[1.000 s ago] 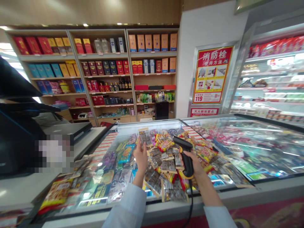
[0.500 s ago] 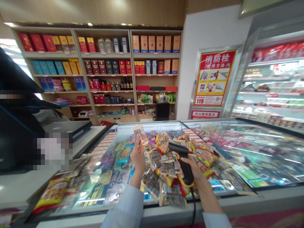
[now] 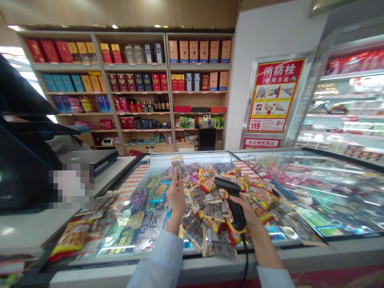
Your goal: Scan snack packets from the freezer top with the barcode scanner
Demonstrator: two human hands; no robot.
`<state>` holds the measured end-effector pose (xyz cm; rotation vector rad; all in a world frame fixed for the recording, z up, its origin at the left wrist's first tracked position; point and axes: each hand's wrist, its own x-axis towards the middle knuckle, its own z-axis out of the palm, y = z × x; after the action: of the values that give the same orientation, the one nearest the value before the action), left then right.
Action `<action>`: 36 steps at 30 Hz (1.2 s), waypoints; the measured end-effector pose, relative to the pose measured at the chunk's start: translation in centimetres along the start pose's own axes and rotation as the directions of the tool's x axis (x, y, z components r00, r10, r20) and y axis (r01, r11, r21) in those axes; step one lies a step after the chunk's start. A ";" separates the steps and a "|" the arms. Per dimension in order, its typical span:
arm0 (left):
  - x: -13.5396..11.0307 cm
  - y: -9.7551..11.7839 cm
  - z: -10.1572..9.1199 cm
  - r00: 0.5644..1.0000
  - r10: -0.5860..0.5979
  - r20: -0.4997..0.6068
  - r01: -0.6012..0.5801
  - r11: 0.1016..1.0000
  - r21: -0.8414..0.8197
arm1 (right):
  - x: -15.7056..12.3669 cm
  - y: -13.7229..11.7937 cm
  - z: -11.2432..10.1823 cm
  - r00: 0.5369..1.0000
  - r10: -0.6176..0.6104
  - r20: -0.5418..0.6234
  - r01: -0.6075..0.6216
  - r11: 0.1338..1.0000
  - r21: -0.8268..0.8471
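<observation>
Shelves (image 3: 135,67) stand behind a freezer (image 3: 210,269) strewn with packets (image 3: 214,211). Above their far-left edge, the left hand (image 3: 175,197) holds a packet (image 3: 180,167) in a narrow grip; the right hand (image 3: 243,206) clasps a scanner (image 3: 237,212).

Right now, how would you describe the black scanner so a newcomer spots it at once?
Find the glass-topped case in front of the wall shelves. Over the heap of snack packets on its top, the person's right hand grips the black scanner. Unlike the shiny packets around it, it is gun-shaped, with a dark cord hanging from its lower end.
</observation>
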<state>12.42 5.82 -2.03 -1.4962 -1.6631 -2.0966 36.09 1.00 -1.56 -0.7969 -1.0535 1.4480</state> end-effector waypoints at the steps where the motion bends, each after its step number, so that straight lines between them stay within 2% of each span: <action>1: -0.1 0.0 0.0 1.000 -0.014 0.019 0.014 1.000 -0.005 | 0.1 -0.1 0.1 1.000 -0.003 -0.001 0.003 1.000 0.002; 4: 0.0 0.5 -0.4 0.995 -0.069 0.066 0.070 0.998 -0.009 | 0.3 -0.7 0.5 0.999 -0.004 -0.036 0.004 1.000 0.001; 7: 0.8 1.6 -2.2 0.985 -0.124 0.117 0.130 0.991 -0.044 | 0.4 -1.5 1.1 0.996 -0.007 -0.088 0.005 1.000 -0.025; 10: 2.4 2.1 -5.3 0.971 -0.156 0.180 0.180 0.976 -0.125 | 0.4 -2.2 1.8 0.993 -0.009 -0.122 0.007 1.000 -0.019; 13: 4.3 1.0 -9.2 0.940 -0.229 0.253 0.266 0.956 -0.126 | 0.5 -2.2 3.5 0.994 0.033 -0.109 -0.032 0.999 0.006; 17: 6.0 -2.2 -14.6 0.896 -0.351 0.270 0.351 0.935 0.051 | 0.7 -0.9 8.0 0.995 0.094 -0.033 -0.093 0.995 0.043; 22: 7.7 -5.1 -21.1 0.931 -0.337 0.140 0.289 0.915 0.282 | 1.0 2.9 15.7 0.986 0.134 0.095 -0.140 0.988 0.058; 25: 8.9 -6.3 -24.1 0.950 -0.305 0.073 0.261 0.899 0.352 | 1.1 5.5 19.9 0.979 0.136 0.151 -0.149 0.986 0.074; 28: 10.1 -8.0 -26.1 0.945 -0.325 0.043 0.286 0.882 0.374 | 1.1 8.0 23.2 0.976 0.138 0.168 -0.160 0.979 0.123; 32: 11.7 -10.6 -27.0 0.929 -0.370 0.018 0.321 0.829 0.457 | 1.1 10.7 26.3 0.963 0.185 0.196 -0.216 0.964 0.153; 36: 12.8 -12.6 -26.9 0.917 -0.373 0.138 0.202 0.737 0.645 | 1.0 12.7 28.0 0.951 0.224 0.214 -0.264 0.948 0.178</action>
<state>-18.42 -3.83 -0.15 -1.3740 -2.5011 -1.2288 5.56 -2.56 -2.73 -0.6658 -0.9517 1.8441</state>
